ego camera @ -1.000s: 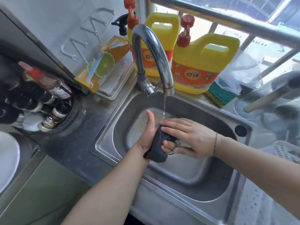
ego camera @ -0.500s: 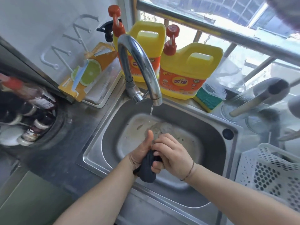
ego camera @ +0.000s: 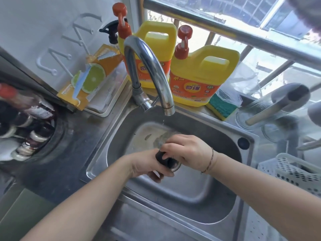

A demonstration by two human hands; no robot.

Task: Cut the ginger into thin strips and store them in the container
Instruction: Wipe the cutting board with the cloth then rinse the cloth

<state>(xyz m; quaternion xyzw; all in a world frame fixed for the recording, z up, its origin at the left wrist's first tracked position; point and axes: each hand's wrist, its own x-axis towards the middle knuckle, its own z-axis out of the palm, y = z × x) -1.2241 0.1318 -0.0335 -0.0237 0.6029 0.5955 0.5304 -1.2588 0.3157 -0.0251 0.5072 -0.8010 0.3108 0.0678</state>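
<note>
Both my hands are down in the steel sink, over the drain. My left hand grips the near end of a dark wet cloth, fingers curled round it. My right hand holds the far end from above, with a thin cord bracelet on that wrist. The cloth is bunched small between the two hands and mostly hidden by them. A thin trickle of water falls from the curved tap just behind my hands. No ginger, knife or container shows in this view.
Two yellow detergent jugs and a green-and-yellow sponge stand on the ledge behind the sink. Sauce bottles crowd the left counter. A white perforated basket and glass lids with a long handle sit on the right.
My hands carried the cloth down from under the tap toward the drain and squeezed it into a tighter bunch. The water stream has thinned to a trickle.
</note>
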